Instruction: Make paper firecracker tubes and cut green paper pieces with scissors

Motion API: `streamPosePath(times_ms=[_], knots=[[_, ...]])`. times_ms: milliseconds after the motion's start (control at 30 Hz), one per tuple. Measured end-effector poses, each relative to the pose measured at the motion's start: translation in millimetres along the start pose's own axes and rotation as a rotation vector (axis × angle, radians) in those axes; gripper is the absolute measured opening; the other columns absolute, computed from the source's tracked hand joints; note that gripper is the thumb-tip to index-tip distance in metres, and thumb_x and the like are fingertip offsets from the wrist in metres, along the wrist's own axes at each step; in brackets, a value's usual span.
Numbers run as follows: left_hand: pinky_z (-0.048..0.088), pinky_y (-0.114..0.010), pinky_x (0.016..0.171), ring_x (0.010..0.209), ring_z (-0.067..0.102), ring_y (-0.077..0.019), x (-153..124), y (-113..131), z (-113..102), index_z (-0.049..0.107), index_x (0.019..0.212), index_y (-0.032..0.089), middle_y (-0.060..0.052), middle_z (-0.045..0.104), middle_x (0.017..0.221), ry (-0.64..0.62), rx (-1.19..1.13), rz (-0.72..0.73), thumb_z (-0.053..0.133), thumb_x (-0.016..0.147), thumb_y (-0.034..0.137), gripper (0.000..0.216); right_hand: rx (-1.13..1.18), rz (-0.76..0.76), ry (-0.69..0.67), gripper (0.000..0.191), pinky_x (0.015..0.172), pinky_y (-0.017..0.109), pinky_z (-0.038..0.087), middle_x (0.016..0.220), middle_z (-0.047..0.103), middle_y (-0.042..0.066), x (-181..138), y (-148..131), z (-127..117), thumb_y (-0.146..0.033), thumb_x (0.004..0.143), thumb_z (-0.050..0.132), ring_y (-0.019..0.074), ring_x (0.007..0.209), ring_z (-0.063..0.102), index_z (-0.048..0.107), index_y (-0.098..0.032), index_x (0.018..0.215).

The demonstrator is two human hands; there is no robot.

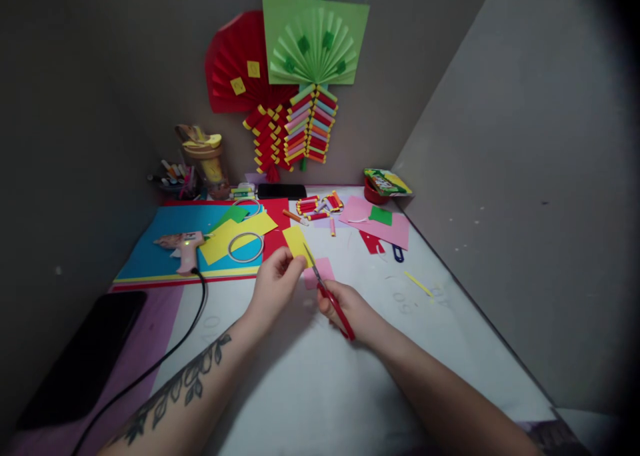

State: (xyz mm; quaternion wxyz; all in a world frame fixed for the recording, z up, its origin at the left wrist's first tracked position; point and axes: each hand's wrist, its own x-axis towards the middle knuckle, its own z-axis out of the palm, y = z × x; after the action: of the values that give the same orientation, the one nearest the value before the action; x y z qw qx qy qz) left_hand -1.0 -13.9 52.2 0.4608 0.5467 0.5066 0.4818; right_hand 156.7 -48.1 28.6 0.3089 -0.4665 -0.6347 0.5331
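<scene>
My left hand (274,288) pinches a small yellow paper piece (296,241) and holds it up above the white table (310,383). My right hand (350,309) is closed round red-handled scissors (334,304), whose blades meet the right edge of the yellow paper. A small pink paper square (320,272) lies on the table just behind the scissors. The two hands are close together near the middle of the view.
A pink glue gun (184,248) with a black cord lies on blue, yellow and red sheets (150,256) at left, beside tape rings (246,247). Rolled paper tubes (318,207), pink paper (385,227), a pen cup (175,176) and hanging paper fans (310,49) stand behind. A dark phone (85,356) lies front left.
</scene>
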Motion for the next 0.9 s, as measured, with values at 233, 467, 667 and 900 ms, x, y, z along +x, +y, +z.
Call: streamPosePath(times_ms=[233,467,667,900], knots=[[0.039,-0.022,0.06,0.064,0.049,-0.0118,-0.7,1.0,0.1,0.057,0.073,0.016,0.001,0.057,0.07,-0.017,-0.055,0.031,0.054,0.078,0.033,0.018,-0.098,-0.033,0.02,0.025,0.049,0.021,0.032,0.061,0.041,-0.004,2.3,2.4,1.2,-0.041,0.079,0.052,0.0087,0.054,0.037,0.043,-0.019,0.07],[0.039,-0.022,0.059,0.064,0.05,-0.0116,-2.5,-1.2,0.5,0.056,0.073,0.016,0.001,0.056,0.068,-0.069,-0.058,0.035,0.054,0.079,0.032,0.017,-0.055,-0.033,0.017,0.026,0.049,0.022,0.033,0.066,0.046,-0.002,0.5,-0.7,1.5,-0.042,0.076,0.053,0.0086,0.053,0.039,0.044,-0.019,0.074],[0.042,-0.023,0.063,0.068,0.053,-0.0129,-2.0,-4.2,1.1,0.057,0.076,0.016,0.001,0.055,0.069,-0.098,-0.082,0.028,0.053,0.08,0.033,0.018,0.005,-0.027,-0.004,0.028,0.049,0.021,0.034,0.064,0.046,-0.002,-0.5,1.8,0.6,-0.045,0.077,0.054,0.0086,0.053,0.04,0.045,-0.018,0.075],[0.042,-0.023,0.065,0.071,0.054,-0.0137,-2.5,-6.9,1.1,0.054,0.074,0.017,0.001,0.054,0.069,-0.107,-0.111,0.018,0.053,0.081,0.033,0.018,-0.015,-0.026,-0.001,0.025,0.05,0.021,0.033,0.062,0.045,-0.003,-0.2,3.2,-0.2,-0.042,0.078,0.054,0.0088,0.053,0.04,0.045,-0.018,0.074]])
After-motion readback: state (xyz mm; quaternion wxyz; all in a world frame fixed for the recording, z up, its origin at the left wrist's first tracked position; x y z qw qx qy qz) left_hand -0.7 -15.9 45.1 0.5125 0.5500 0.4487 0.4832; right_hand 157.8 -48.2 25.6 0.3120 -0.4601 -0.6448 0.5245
